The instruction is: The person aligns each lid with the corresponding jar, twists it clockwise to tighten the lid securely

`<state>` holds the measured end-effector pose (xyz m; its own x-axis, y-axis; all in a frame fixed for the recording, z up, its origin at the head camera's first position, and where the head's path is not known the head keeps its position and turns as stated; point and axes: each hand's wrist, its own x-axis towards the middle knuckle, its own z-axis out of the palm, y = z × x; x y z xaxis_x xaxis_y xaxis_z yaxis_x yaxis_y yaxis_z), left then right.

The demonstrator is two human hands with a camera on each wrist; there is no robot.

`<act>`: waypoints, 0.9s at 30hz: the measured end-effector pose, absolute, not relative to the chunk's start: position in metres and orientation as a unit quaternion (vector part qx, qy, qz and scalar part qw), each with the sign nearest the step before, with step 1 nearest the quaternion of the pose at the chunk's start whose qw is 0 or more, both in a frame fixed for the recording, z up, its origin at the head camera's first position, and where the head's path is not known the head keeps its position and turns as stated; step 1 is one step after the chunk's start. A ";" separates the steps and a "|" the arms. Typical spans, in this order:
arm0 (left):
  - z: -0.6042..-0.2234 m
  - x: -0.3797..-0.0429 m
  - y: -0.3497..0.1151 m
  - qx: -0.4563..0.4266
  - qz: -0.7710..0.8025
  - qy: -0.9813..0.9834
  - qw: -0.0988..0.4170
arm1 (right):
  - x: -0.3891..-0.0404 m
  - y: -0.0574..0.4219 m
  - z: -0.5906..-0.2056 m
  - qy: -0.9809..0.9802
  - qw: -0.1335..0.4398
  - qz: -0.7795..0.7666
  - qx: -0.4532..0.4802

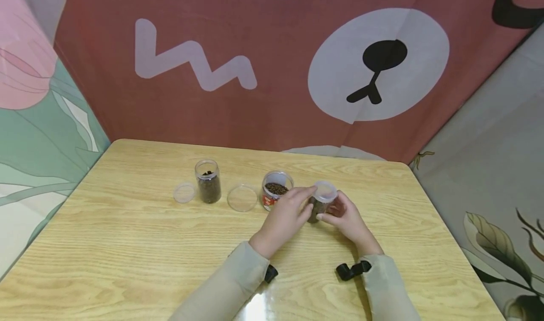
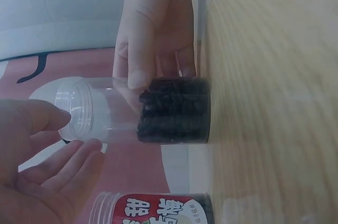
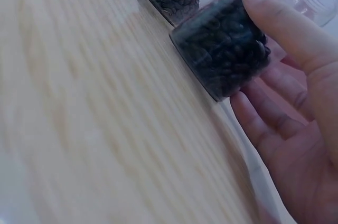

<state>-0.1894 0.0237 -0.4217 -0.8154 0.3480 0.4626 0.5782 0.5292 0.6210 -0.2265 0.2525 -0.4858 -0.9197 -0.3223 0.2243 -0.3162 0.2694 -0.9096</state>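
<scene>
Jar (image 2: 174, 118) pinched in my right hand (image 1: 346, 222), dark bits (image 3: 227, 49) below thumb. Left hand (image 1: 281, 223) spread loose by jar's top. Best: hold jar upright, squeeze softly, work top gently so bits don't spill.

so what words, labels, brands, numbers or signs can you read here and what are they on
Red-labelled jar: large white Chinese characters, sideways and cut off, not surely readable.
Its pale patch: small print, too small to read.
No readable text on anything else.
</scene>
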 end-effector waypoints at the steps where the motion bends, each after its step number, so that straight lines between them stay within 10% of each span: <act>1: -0.421 -0.189 0.024 -0.270 -0.401 -0.865 0.136 | -0.227 0.253 -0.486 0.797 0.001 -0.571 -0.197; 27: -0.418 -0.191 0.021 -0.276 -0.427 -0.861 -0.036 | -0.228 0.240 -0.481 0.818 -0.029 -0.553 -0.154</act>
<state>-0.1910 0.0211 -0.4178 -0.8454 0.5050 0.1739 0.4440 0.4835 0.7544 -0.2276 0.2400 -0.4811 -0.9511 -0.2192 0.2176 -0.2837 0.3412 -0.8961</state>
